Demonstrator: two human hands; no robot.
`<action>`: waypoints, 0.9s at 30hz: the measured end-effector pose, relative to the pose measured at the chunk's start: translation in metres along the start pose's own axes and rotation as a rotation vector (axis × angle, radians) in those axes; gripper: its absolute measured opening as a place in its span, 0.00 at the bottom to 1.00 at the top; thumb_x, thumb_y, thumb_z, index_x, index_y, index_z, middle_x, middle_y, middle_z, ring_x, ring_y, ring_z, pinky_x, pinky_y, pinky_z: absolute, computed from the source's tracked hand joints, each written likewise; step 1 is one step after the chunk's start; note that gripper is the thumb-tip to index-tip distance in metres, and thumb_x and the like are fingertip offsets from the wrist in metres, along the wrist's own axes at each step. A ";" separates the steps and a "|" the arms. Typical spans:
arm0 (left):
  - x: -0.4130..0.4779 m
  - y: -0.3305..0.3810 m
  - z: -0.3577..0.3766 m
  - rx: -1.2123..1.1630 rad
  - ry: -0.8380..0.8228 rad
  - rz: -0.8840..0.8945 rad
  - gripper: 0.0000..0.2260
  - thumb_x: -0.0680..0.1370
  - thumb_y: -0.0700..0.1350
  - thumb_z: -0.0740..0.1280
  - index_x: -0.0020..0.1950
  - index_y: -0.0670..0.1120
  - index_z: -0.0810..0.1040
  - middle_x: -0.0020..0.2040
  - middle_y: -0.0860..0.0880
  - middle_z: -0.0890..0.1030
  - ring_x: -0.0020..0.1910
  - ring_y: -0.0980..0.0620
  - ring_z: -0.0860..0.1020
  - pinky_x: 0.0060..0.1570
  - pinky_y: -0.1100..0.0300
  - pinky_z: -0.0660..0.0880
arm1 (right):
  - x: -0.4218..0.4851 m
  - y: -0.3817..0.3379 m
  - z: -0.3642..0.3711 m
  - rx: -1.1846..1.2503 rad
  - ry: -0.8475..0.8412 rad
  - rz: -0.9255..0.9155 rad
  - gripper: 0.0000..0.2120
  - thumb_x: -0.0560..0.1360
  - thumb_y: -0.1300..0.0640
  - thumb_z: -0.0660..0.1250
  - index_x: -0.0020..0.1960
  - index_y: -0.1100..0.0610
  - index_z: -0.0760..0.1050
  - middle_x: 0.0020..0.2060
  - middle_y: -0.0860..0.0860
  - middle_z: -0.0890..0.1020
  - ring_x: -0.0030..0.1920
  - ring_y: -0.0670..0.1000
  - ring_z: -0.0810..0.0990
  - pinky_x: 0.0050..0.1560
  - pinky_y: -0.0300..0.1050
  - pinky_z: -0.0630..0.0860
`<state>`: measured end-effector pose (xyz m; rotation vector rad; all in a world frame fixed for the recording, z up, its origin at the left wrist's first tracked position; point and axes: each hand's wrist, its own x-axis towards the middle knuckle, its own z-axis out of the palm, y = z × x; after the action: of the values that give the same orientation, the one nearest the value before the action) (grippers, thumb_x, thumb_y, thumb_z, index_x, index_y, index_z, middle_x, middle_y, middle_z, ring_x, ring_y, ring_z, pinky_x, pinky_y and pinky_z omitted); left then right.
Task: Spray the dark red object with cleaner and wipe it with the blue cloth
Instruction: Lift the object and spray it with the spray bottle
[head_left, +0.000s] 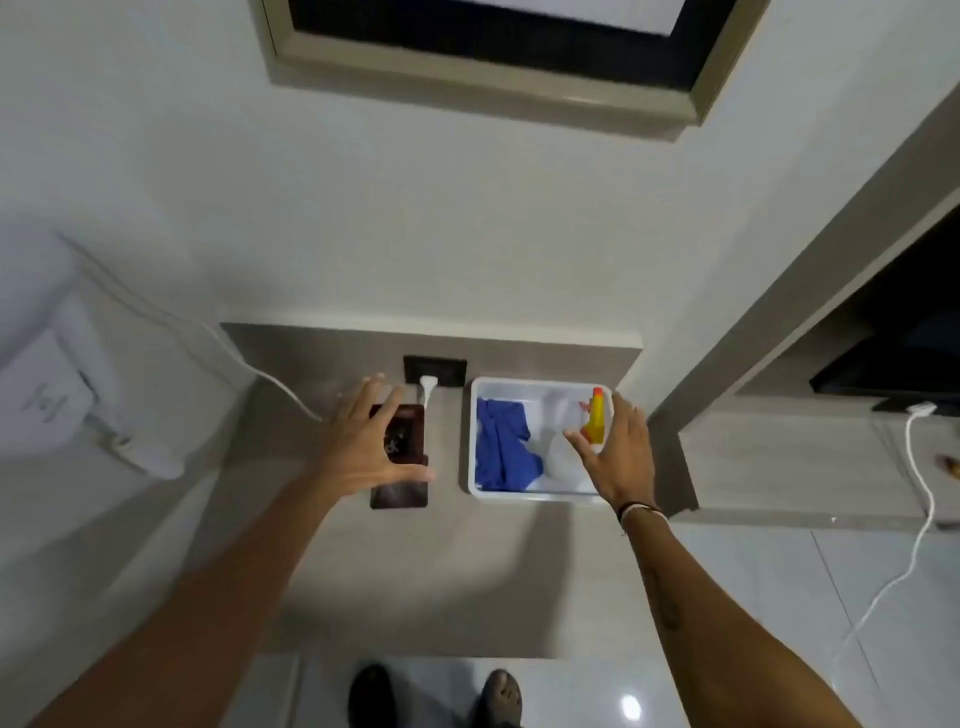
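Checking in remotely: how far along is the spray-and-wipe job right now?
Nothing looks done yet. The blue cloth lies bunched in the white tray, and the spray bottle is there too. In hand: the left hand is spread over the dark red object on the counter, and the right hand is open at the bottle. Spraying and wiping remain.

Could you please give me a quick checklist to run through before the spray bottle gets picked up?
1. Right hand open and over the spray bottle: ok; contact cannot tell.
2. Spray bottle reachable inside the white bin, lying on its side, yellow trigger head at the far end: ok.
3. Blue cloth ready in the same bin, beside the bottle: ok.
4. Dark red object flat on the counter: ok.
5. Left hand clear of the spray area: not ok, it covers the object.
6. Wall outlet with white plug sits just behind the object: not ok for overspray.
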<state>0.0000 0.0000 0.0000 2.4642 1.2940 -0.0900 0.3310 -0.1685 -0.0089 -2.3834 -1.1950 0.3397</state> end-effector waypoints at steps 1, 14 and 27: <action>0.001 -0.003 0.004 -0.044 -0.014 -0.001 0.66 0.59 0.86 0.64 0.88 0.52 0.48 0.88 0.47 0.42 0.86 0.40 0.43 0.82 0.36 0.47 | 0.000 0.002 0.006 0.076 0.019 0.024 0.42 0.80 0.40 0.74 0.85 0.56 0.61 0.78 0.58 0.73 0.78 0.60 0.71 0.79 0.59 0.72; 0.004 -0.030 0.039 -0.412 0.244 0.047 0.48 0.58 0.59 0.85 0.73 0.52 0.69 0.71 0.50 0.66 0.70 0.47 0.71 0.72 0.51 0.73 | 0.011 0.009 0.067 0.501 0.116 0.230 0.23 0.86 0.57 0.68 0.80 0.58 0.71 0.69 0.59 0.83 0.65 0.59 0.83 0.73 0.60 0.78; -0.016 -0.068 0.025 -1.436 0.149 -0.175 0.37 0.59 0.39 0.82 0.69 0.47 0.80 0.61 0.47 0.86 0.59 0.48 0.85 0.53 0.55 0.83 | -0.017 -0.052 0.006 0.889 0.188 0.058 0.19 0.84 0.47 0.72 0.74 0.48 0.79 0.54 0.40 0.87 0.44 0.38 0.86 0.44 0.35 0.83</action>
<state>-0.0615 0.0144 -0.0394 1.1258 1.0016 0.7248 0.2825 -0.1537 0.0115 -1.6232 -0.6729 0.5184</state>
